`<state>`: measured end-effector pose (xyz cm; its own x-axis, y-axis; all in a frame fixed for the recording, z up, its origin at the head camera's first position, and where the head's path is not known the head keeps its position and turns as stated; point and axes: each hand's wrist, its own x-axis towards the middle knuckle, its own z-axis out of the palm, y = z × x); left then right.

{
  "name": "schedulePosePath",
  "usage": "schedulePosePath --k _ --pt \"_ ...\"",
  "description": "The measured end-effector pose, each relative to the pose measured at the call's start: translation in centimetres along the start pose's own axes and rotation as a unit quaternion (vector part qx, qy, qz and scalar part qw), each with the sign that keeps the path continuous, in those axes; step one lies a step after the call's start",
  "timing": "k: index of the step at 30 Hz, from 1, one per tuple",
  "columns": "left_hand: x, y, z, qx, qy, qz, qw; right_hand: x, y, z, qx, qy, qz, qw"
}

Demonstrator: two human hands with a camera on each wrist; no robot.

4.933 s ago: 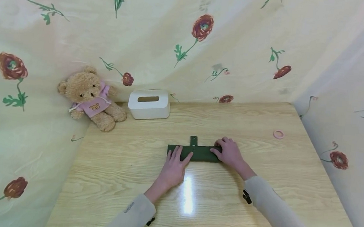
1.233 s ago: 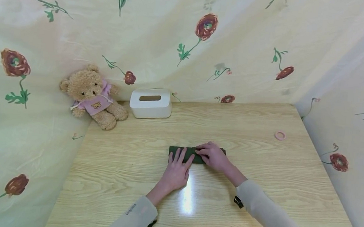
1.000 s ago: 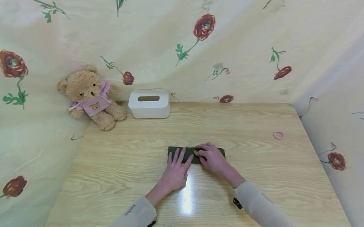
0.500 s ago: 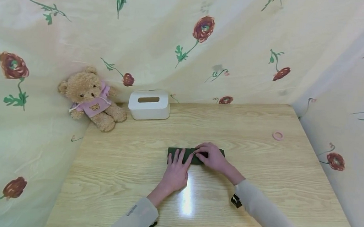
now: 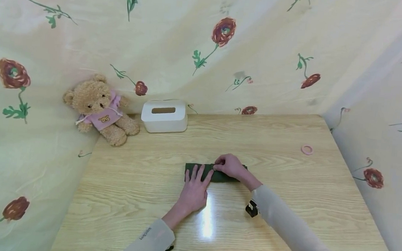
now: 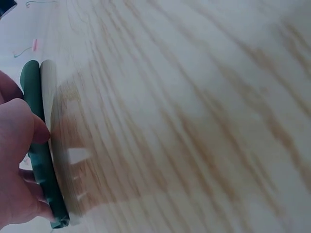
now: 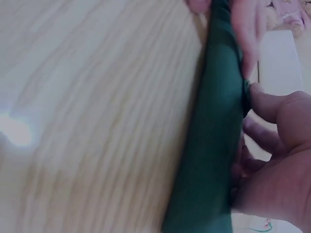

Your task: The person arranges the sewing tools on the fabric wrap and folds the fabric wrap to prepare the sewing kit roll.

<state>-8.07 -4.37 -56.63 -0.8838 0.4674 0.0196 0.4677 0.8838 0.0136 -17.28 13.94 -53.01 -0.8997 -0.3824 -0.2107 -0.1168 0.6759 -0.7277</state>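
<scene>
A dark green folded fabric bundle lies lengthwise on the wooden table. My left hand rests on its left part with spread fingers, pressing it down. Over the middle of its far edge, my right hand bends its fingers. In the right wrist view, the thumb and fingers pinch a small green snap strap at the bundle's edge. The left wrist view shows the bundle as a thick, rounded roll beside the left hand. The strap's snap is hidden by the fingers.
Behind the bundle stands a white tissue box, with a teddy bear in a pink top to its left. A pink ring lies at the back right. Flower-patterned cloth hangs behind the table.
The strap, earlier sticking out past the far edge, is now folded over. My right hand moved from the right end to the strap, and its wrist has lately shifted left. The left hand stays.
</scene>
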Motion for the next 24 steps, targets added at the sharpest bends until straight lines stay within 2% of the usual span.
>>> schedulePosePath --k 4,8,15,24 --pt "0.1 -0.1 -0.1 -0.012 -0.002 -0.005 0.9999 0.5 -0.7 -0.4 -0.009 -0.03 0.027 0.999" --pt "0.1 -0.1 0.0 -0.011 -0.004 -0.007 0.9999 0.7 -1.1 -0.3 -0.028 -0.037 0.047 0.998" --pt "0.2 0.0 0.2 0.01 -0.006 -0.017 0.9998 0.6 -0.9 0.1 -0.058 -0.016 0.038 0.997" --pt "0.3 0.2 0.3 -0.01 -0.006 -0.028 0.9995 1.0 -1.2 -0.1 -0.049 -0.048 0.047 0.997"
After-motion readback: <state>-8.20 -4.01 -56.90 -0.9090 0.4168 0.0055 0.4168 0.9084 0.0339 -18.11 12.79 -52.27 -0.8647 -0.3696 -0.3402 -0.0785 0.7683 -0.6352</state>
